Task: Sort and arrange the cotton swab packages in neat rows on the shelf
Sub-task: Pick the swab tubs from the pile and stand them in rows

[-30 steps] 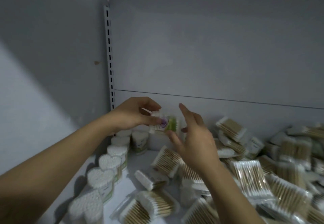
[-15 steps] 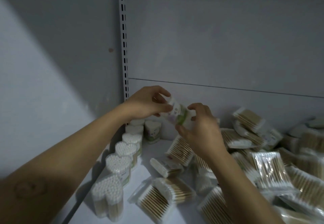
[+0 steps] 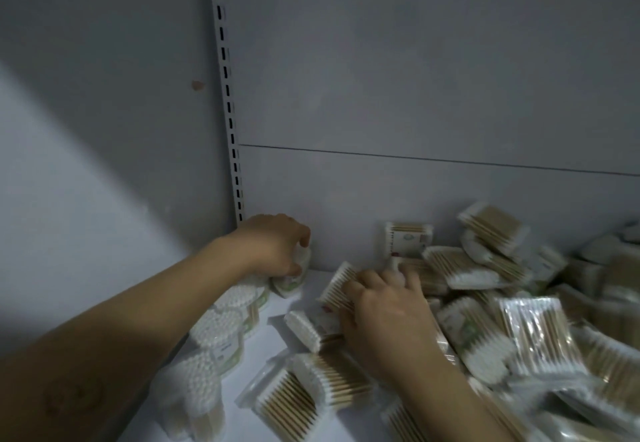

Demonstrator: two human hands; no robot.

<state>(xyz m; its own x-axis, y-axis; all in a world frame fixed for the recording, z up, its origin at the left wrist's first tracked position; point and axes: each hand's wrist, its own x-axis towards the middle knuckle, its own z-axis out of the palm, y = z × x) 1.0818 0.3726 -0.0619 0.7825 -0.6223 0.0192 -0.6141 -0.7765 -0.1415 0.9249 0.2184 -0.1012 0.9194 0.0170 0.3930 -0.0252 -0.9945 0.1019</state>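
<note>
Nearest, the right hand [image 3: 384,310] lies on the loose pile of packs [image 3: 485,337], fingers bent over one flat pack [image 3: 337,285]; whether it grips, I cannot tell. Further back, the left hand [image 3: 273,247] clutches a swab tub [image 3: 294,270] at the tub row [image 3: 221,324]'s far end, in the shelf [image 3: 263,348]'s back corner

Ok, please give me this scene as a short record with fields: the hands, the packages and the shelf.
left hand: grips a heart-shaped clear tub of white cotton swabs at the far end of the row
right hand: lies on a flat clear pack of wooden-stick swabs; grip unclear
sorted: row of heart-shaped tubs along the left wall
unsorted: loose pile of flat packs on the right
surface: white shelf
</note>
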